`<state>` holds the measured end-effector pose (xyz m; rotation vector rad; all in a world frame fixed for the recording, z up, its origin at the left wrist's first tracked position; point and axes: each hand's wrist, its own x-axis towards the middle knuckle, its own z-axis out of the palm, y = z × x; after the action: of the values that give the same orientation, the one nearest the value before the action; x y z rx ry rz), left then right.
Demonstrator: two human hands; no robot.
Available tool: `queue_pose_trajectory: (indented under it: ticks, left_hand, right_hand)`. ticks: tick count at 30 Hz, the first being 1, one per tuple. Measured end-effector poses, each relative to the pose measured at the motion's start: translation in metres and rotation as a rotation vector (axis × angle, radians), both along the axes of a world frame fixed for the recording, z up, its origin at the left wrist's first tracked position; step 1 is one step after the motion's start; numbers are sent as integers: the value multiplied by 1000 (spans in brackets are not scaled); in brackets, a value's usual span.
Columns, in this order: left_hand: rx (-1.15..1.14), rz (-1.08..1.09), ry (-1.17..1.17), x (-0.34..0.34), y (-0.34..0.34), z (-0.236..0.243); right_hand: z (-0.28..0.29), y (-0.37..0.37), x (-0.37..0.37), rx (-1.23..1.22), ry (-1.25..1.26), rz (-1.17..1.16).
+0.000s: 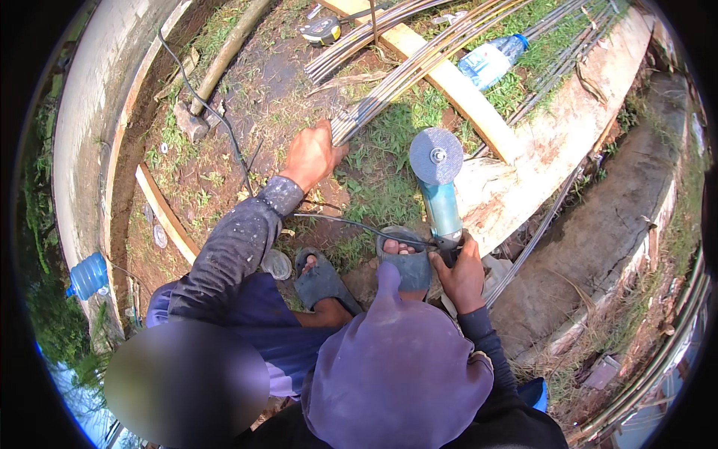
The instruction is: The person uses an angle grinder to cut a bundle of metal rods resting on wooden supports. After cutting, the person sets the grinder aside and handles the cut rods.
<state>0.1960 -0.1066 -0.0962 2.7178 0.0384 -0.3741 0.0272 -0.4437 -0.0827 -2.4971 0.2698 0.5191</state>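
Note:
My left hand (310, 157) is closed around the near ends of a bundle of thin metal rods (378, 97) that stretches away to the upper right. My right hand (460, 273) grips the lower end of a teal angle grinder (441, 213), held upright with its grey disc (437, 157) toward the rods. The grinder's dark cord runs leftward over the ground. A pale wooden plank (467, 105) lies across beneath the rods. My feet in grey sandals (400, 266) are below my hands, and purple cloth (393, 374) covers much of the lower middle.
A water bottle (486, 63), a tape measure (320, 30), more rods (546, 75) and a wide board (565, 142) lie ahead. A pole (224, 67) and wood strip (164, 206) are left, beside a concrete edge (86, 150) and blue jug (88, 275). A concrete channel (613, 202) runs along the right.

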Motion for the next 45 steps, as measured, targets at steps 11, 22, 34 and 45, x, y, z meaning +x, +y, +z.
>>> queue_pose_trajectory:
  ticks: [11, 22, 34, 45]
  left_hand:
    - [46, 74, 34, -4, -13, 5]
    - [-863, 895, -13, -91, -46, 58]
    - [-1646, 724, 237, -106, -178, 52]
    - [-1832, 692, 359, -104, -178, 37]
  right_hand:
    - [-27, 3, -17, -12, 65, -186]
    - [11, -20, -20, 18, 7, -110]
    - [38, 28, 23, 130, -309, 75]
    - [67, 25, 21, 781, 366, -363]
